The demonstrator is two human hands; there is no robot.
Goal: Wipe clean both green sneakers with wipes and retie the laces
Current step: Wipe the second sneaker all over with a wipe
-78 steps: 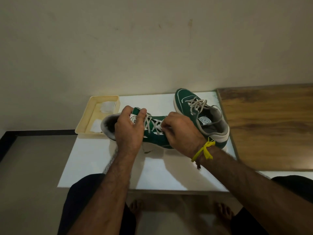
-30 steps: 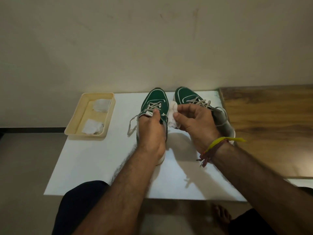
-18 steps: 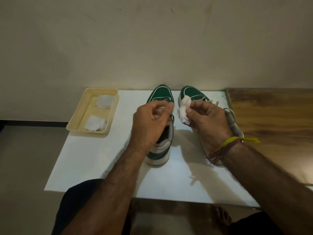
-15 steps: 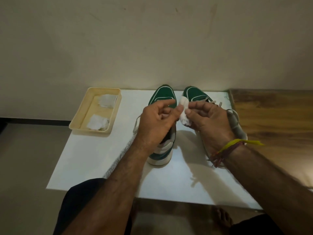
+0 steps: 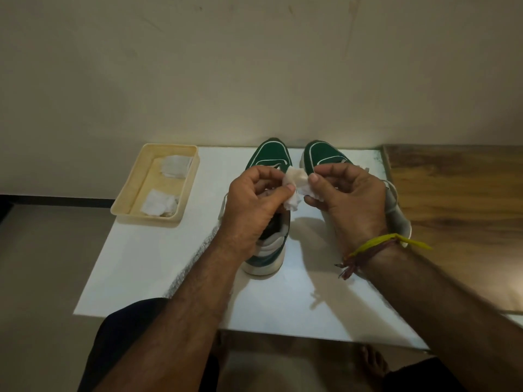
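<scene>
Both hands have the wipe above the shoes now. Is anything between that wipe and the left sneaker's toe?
Nothing visible. The wipe is pinched between the left hand and right hand, held just above the gap between the two shoes. The left sneaker has its green toe exposed right beyond the left hand's fingers, with no object over it.

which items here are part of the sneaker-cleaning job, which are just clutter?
Job:
left sneaker
right sneaker
wipe, pinched between left hand and right hand
tray holding two wipes

Lying about:
wooden surface
white board
</scene>
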